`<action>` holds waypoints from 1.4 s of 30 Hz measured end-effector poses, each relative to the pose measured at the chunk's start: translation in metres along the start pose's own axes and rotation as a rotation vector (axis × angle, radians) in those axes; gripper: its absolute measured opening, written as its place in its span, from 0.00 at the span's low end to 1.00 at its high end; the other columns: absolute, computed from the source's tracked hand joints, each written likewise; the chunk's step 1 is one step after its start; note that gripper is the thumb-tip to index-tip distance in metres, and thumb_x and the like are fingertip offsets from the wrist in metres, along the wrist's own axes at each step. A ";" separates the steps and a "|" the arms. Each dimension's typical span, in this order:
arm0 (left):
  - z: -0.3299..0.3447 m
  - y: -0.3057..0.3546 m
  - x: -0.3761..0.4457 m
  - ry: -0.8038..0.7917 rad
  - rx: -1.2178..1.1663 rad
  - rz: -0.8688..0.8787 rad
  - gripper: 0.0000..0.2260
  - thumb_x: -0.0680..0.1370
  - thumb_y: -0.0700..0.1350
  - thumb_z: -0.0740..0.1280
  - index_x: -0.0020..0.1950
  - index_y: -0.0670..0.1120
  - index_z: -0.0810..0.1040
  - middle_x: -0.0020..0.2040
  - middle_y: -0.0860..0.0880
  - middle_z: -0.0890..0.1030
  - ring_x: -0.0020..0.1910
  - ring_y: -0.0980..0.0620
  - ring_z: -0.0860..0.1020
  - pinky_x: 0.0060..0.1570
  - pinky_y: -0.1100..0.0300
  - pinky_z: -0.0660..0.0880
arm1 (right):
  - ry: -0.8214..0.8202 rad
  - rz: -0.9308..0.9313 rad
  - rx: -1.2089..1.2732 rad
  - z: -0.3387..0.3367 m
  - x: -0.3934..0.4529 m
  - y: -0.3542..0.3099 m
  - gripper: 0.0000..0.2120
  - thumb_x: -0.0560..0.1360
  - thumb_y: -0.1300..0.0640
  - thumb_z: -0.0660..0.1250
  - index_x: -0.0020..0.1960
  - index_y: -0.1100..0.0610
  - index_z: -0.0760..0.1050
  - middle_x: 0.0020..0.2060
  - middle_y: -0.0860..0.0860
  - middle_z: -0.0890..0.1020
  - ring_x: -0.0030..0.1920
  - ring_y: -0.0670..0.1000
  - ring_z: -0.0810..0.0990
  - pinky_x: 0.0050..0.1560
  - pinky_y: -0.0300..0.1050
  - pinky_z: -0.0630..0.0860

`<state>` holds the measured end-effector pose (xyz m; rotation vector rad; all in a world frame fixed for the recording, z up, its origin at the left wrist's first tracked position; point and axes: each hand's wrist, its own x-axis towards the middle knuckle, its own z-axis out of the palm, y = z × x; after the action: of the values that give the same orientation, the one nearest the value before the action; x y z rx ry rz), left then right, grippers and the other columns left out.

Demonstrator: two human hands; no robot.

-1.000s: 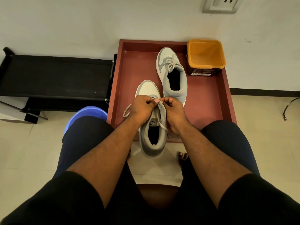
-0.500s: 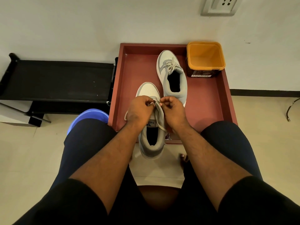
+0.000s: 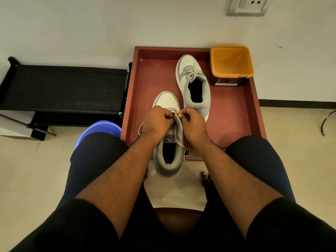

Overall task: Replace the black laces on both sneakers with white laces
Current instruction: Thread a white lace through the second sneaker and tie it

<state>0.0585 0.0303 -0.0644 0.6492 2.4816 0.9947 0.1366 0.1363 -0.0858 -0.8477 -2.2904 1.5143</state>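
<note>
Meanwhile the red tray [image 3: 234, 124] carries the far sneaker [image 3: 195, 84], already laced white and tied, beside the orange tub [image 3: 231, 60]. The near sneaker [image 3: 168, 142] lies half over the tray's front edge, much as it did a second ago. The left hand [image 3: 157, 122] and right hand [image 3: 193, 124] have drawn closer over its upper eyelets, fingers curled and pinching the white lace [image 3: 177, 128], whose loose run now hangs down the right side; judging by that, threading nears the top and tying comes next
</note>
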 end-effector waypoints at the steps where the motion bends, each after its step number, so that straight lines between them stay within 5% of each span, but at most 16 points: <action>1: 0.000 0.000 0.001 -0.007 0.021 -0.001 0.05 0.74 0.42 0.70 0.41 0.46 0.86 0.31 0.50 0.81 0.28 0.54 0.75 0.30 0.62 0.68 | 0.011 0.003 0.021 -0.001 -0.001 0.000 0.04 0.77 0.62 0.66 0.51 0.59 0.77 0.41 0.44 0.79 0.42 0.40 0.77 0.44 0.28 0.72; 11: 0.009 -0.001 -0.001 0.110 0.007 -0.035 0.03 0.72 0.43 0.73 0.45 0.46 0.85 0.45 0.52 0.80 0.39 0.55 0.78 0.38 0.60 0.76 | -0.092 -0.130 -0.084 -0.008 0.000 -0.003 0.07 0.77 0.62 0.66 0.51 0.59 0.82 0.44 0.50 0.83 0.45 0.46 0.80 0.46 0.31 0.73; 14: 0.004 0.004 -0.004 0.055 -0.128 -0.063 0.03 0.72 0.41 0.71 0.41 0.43 0.85 0.37 0.50 0.81 0.34 0.55 0.77 0.35 0.59 0.74 | -0.070 -0.110 -0.112 -0.007 0.001 -0.004 0.06 0.77 0.62 0.65 0.50 0.59 0.80 0.42 0.49 0.82 0.44 0.46 0.78 0.43 0.28 0.70; 17: 0.000 0.008 -0.004 0.034 -0.238 -0.179 0.13 0.73 0.46 0.68 0.30 0.41 0.76 0.26 0.48 0.72 0.26 0.52 0.67 0.29 0.57 0.66 | -0.044 -0.060 -0.089 -0.004 0.002 -0.004 0.05 0.78 0.63 0.64 0.49 0.60 0.79 0.41 0.48 0.80 0.43 0.46 0.77 0.42 0.26 0.70; 20: -0.002 0.010 -0.005 0.031 -0.182 -0.190 0.14 0.67 0.59 0.67 0.34 0.49 0.82 0.28 0.53 0.80 0.31 0.53 0.77 0.41 0.49 0.78 | -0.036 -0.039 -0.082 -0.003 0.000 -0.005 0.05 0.78 0.64 0.63 0.48 0.61 0.78 0.41 0.49 0.80 0.43 0.47 0.77 0.44 0.34 0.72; 25: -0.004 0.007 -0.005 0.112 -0.189 -0.224 0.07 0.63 0.55 0.68 0.34 0.53 0.80 0.33 0.57 0.81 0.37 0.54 0.81 0.50 0.42 0.78 | 0.119 -0.008 -0.033 -0.001 -0.001 -0.005 0.05 0.80 0.61 0.58 0.47 0.54 0.70 0.41 0.52 0.79 0.41 0.55 0.81 0.43 0.52 0.79; 28: -0.006 0.005 -0.009 0.140 -0.105 -0.151 0.03 0.68 0.51 0.72 0.39 0.55 0.81 0.45 0.55 0.80 0.45 0.54 0.79 0.52 0.48 0.78 | 0.156 -0.036 0.202 -0.002 -0.003 -0.027 0.05 0.82 0.59 0.54 0.49 0.54 0.67 0.43 0.55 0.80 0.38 0.53 0.82 0.40 0.50 0.81; 31: -0.006 0.007 -0.013 0.191 -0.064 -0.104 0.10 0.72 0.50 0.74 0.50 0.50 0.79 0.52 0.52 0.72 0.52 0.53 0.74 0.50 0.60 0.74 | 0.188 0.061 0.778 -0.017 0.000 -0.058 0.08 0.83 0.62 0.52 0.48 0.56 0.67 0.41 0.56 0.83 0.36 0.51 0.80 0.39 0.42 0.77; 35: -0.007 0.009 -0.023 0.199 0.062 -0.143 0.14 0.76 0.56 0.68 0.56 0.50 0.73 0.54 0.51 0.68 0.50 0.51 0.74 0.48 0.57 0.75 | 0.193 0.116 1.305 -0.066 0.006 -0.068 0.06 0.83 0.59 0.54 0.49 0.56 0.69 0.35 0.53 0.81 0.34 0.52 0.79 0.41 0.45 0.78; 37: -0.011 0.007 -0.028 0.158 0.151 -0.154 0.17 0.76 0.58 0.67 0.60 0.51 0.70 0.56 0.50 0.68 0.51 0.51 0.73 0.49 0.56 0.75 | 0.171 0.053 1.156 -0.077 0.003 -0.065 0.04 0.82 0.59 0.57 0.51 0.55 0.71 0.36 0.53 0.81 0.35 0.50 0.79 0.41 0.44 0.78; 42: -0.018 0.008 -0.038 0.091 0.202 -0.152 0.15 0.76 0.52 0.68 0.60 0.50 0.71 0.52 0.50 0.74 0.45 0.50 0.77 0.39 0.58 0.72 | -0.041 -0.269 -0.478 -0.050 -0.001 -0.036 0.16 0.77 0.57 0.66 0.64 0.54 0.75 0.59 0.50 0.74 0.52 0.47 0.77 0.51 0.42 0.74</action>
<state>0.0824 0.0049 -0.0402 0.4752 2.6891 0.7402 0.1517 0.1635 -0.0325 -0.5793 -2.7145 0.8932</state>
